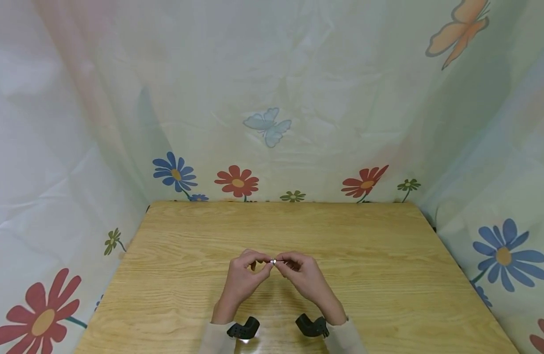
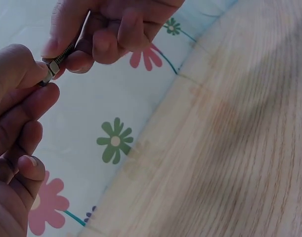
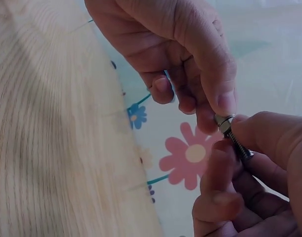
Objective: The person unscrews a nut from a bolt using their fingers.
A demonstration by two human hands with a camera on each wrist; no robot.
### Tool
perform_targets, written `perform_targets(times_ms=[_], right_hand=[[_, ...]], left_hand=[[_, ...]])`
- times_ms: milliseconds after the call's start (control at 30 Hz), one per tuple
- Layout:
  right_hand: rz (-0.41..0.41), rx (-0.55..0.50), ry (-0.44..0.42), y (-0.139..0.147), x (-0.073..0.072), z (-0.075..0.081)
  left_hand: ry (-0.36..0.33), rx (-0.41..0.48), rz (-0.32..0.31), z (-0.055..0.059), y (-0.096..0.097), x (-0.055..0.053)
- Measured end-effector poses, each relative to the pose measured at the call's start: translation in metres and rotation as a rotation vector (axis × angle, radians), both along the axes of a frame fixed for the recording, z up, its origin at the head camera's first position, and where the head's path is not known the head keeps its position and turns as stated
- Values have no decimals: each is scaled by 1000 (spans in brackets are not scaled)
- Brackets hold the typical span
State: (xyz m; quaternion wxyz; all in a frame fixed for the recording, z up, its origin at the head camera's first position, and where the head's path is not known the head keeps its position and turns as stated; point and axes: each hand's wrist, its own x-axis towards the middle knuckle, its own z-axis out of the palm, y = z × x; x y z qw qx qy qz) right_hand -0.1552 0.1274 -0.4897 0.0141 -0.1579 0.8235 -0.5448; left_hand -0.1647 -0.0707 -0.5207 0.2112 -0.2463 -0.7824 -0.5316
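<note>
A small metal bolt [image 2: 66,52] with a visible thread is held between the two hands, just above the table. On its end toward the left hand sits a shiny six-sided nut [image 3: 225,127] with a smooth bright part beyond it. My left hand [image 1: 244,279] pinches this nut end between thumb and forefinger. From the other side my right hand [image 1: 308,279] pinches the threaded bolt with thumb and fingers. In the head view the fingertips nearly meet around the metal. Fingers hide part of the bolt, and its far end shows dark in the right wrist view.
The wooden table [image 1: 272,226] spreads beneath the hands. A pale curtain [image 1: 342,98] printed with flowers and butterflies surrounds its back and sides. Each wrist carries a black camera mount, one on the left [image 1: 243,328] and one on the right [image 1: 311,326].
</note>
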Motion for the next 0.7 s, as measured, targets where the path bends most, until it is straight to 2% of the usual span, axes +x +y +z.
perform_targets(times_ms=[267, 533, 700], right_hand=[[1, 2, 44, 0, 1, 1], [-96, 1, 21, -1, 1, 0], [-96, 42, 26, 0, -1, -3]], left_hand=[[-24, 17, 2, -1, 0, 0], [8, 32, 3, -5, 1, 0], [18, 28, 0, -2, 2, 1]])
